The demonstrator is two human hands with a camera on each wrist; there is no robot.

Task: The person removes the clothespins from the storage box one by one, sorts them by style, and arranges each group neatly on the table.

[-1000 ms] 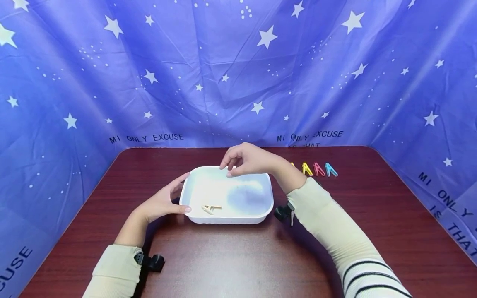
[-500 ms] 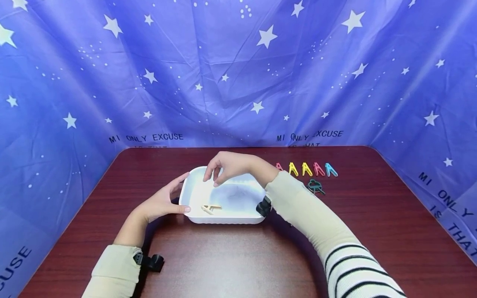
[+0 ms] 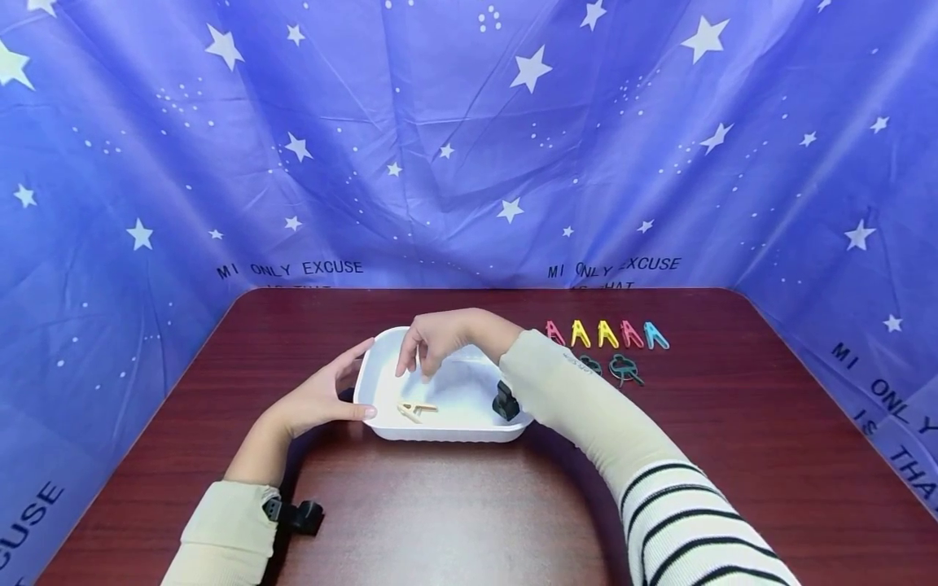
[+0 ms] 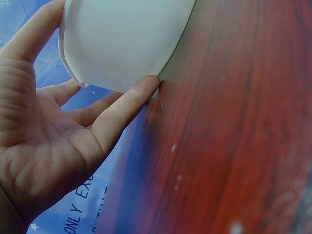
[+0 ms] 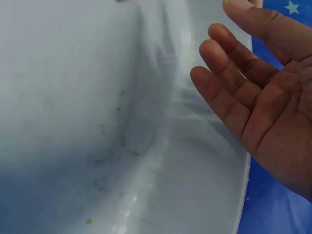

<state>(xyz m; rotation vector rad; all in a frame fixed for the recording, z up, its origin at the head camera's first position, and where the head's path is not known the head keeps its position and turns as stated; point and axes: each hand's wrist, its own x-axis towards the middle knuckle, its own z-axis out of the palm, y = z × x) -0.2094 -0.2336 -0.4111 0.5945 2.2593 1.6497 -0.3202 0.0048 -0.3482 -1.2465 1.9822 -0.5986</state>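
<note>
A shallow white plastic tray (image 3: 454, 435) stands on the table. My left hand (image 3: 322, 399) holds its left end, with the thumb at the near corner and the fingers along the far side. In the left wrist view the fingertips (image 4: 146, 87) touch the tray's outer wall. My right hand (image 3: 436, 342) hangs over the tray's far left part, fingers bent loosely downward and nothing visible between them. In the right wrist view its fingers (image 5: 229, 73) are apart above the white inside. Below the hand, a beige A-shaped clothespin (image 3: 418, 409) lies near the tray's front left.
At the back right, pink, yellow (image 3: 607, 334), red and blue (image 3: 656, 335) clothespins form a row. Dark green outlined pieces (image 3: 624, 369) lie in front of them, partly behind the right sleeve (image 3: 586, 399). A blue starry curtain (image 3: 469, 163) surrounds the dark red table (image 3: 733, 423).
My right hand has moved left and lower over the tray towards the clothespin inside. More of the clothespin row and the green pieces now show. The left hand and tray have stayed put.
</note>
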